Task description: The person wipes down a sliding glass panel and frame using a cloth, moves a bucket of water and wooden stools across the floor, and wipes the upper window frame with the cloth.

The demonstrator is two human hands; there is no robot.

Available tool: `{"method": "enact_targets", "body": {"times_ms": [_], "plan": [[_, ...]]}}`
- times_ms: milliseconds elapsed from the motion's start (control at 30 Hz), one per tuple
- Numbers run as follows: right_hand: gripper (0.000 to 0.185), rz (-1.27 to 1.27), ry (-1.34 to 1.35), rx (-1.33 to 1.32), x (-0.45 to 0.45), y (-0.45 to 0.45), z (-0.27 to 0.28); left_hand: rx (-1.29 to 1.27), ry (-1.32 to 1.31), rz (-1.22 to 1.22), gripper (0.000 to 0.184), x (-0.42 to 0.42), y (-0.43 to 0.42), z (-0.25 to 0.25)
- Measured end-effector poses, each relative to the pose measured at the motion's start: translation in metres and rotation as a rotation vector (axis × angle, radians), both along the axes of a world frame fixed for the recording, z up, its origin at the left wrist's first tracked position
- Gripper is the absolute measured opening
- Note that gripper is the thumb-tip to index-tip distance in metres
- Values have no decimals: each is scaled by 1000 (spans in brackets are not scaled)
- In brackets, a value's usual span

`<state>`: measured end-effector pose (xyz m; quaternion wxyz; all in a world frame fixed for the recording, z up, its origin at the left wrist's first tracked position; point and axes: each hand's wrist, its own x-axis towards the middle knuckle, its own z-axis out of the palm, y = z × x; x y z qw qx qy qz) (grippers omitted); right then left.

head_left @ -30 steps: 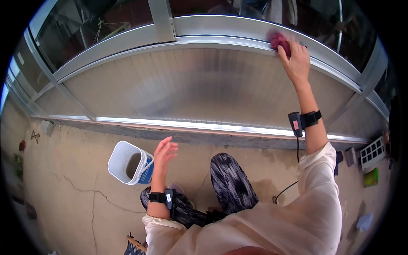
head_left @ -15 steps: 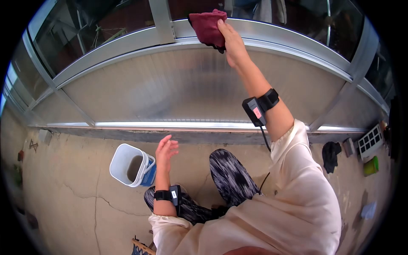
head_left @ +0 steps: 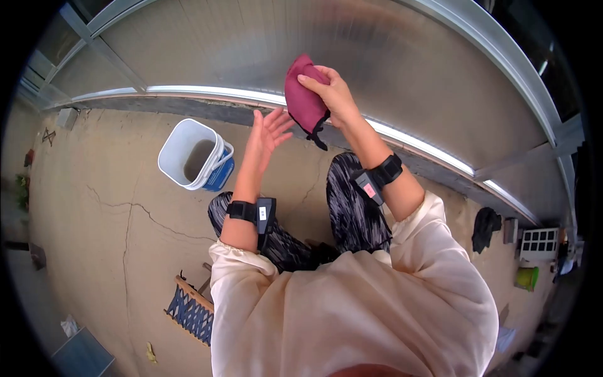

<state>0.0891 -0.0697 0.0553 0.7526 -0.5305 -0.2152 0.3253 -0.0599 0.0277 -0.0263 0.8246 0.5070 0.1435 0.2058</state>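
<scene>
A folded maroon cloth (head_left: 304, 95) with a black edge is gripped in my right hand (head_left: 336, 97), thumb on top, in front of the lower wall panel (head_left: 239, 47). Close by on its left, my left hand (head_left: 271, 130) is raised with fingers spread and nothing in it. Left of that hand, a white bucket (head_left: 173, 151) with a blue label stands on the floor, with murky grey-brown water (head_left: 199, 158) inside.
A low woven stool (head_left: 191, 311) stands behind on the left. Cracked concrete floor (head_left: 94, 251) spreads around me. To the right lie a dark cloth (head_left: 485, 229), a white grille-like block (head_left: 539, 244) and a green bucket (head_left: 526, 278). The metal frame (head_left: 465, 31) runs above the panel.
My right hand has brought the cloth down from the upper metal rail to below it, nearer my left hand. My left hand has risen and spread its fingers. The view has tilted down.
</scene>
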Motion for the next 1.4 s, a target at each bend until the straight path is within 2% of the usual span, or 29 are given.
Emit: {"method": "enact_targets", "body": {"times_ms": [67, 133, 233, 300, 333, 367, 400, 467, 533, 567, 600, 667, 700, 767, 800, 867, 900, 933, 1000, 1067, 1133, 1200, 1233, 1267, 1300, 1367, 1400], "plan": [[61, -12, -350, -92, -5, 4, -10, -137, -108, -34, 68, 1, -5, 3], [60, 81, -315, -124, -11, 8, -7, -78, -77, 42, 64, 0, -7, 6], [54, 201, -23, -154, -13, 6, -9, 14, 50, 170, 64, -1, -6, 6], [51, 170, -16, -155, -10, 8, -21, 40, 133, 339, 61, 5, -5, -1], [48, 148, -5, -158, -9, 6, -25, 34, 133, 326, 61, 8, 0, -12], [40, 109, 26, -156, -9, 6, -26, 174, 168, 436, 57, 10, 8, -20], [40, 101, 31, -161, -9, 4, -30, 317, 202, 547, 54, 10, 13, -29], [34, 85, 87, -125, -5, 5, -38, 288, 187, 500, 50, 6, 5, -21], [35, 96, 115, -140, -10, 5, -48, 180, 242, 205, 55, 8, 3, -20], [36, 105, 135, -152, -12, 6, -51, 158, 278, 175, 62, 8, -4, -15], [37, 83, 149, -113, -17, 7, -58, 181, 254, 176, 62, 7, -7, -12], [37, 75, 183, -113, -29, 6, -58, 56, 331, 155, 67, 6, -8, -7], [38, 104, 230, -94, -28, 6, -66, 79, 309, 153, 67, 8, -7, -6], [36, 96, 283, -85, -35, 3, -66, -114, 252, 41, 65, 8, -5, -8], [36, 94, 296, -78, -36, 3, -67, -101, 246, 35, 65, 8, -6, -9], [35, 76, 241, -85, -36, 5, -72, -132, 177, 82, 60, 9, -8, -10], [33, 92, 179, -93, -34, 4, -74, -164, 104, 121, 48, 11, -8, -11], [37, 107, 14, -144, -30, 4, -80, -158, 102, 109, 48, 11, -6, -17], [49, -80, -492, -354, -25, 0, -96, -47, 64, 247, 38, 13, 3, -35], [67, -265, -799, -409, -24, -7, -113, -8, 97, 365, 34, 15, 12, -47], [67, -144, -542, -262, -31, -13, -112, -18, 55, 318, 34, 17, 13, -46], [68, -164, -681, -202, -37, -16, -116, 54, 142, 239, 39, 17, 2, -33], [70, -145, -700, -250, -40, -18, -112, 18, 112, 142, 48, 20, -2, -30], [73, -114, -717, -293, -43, -20, -112, -21, 87, 58, 58, 20, -7, -27], [76, -99, -715, -305, -47, -23, -112, -14, 78, 32, 58, 21, -12, -25], [78, -86, -673, -330, -46, -27, -112, -39, 164, -174, 75, 19, -18, -21], [78, -88, -682, -326, -44, -28, -112, -34, 155, -174, 75, 19, -16, -23]]}}
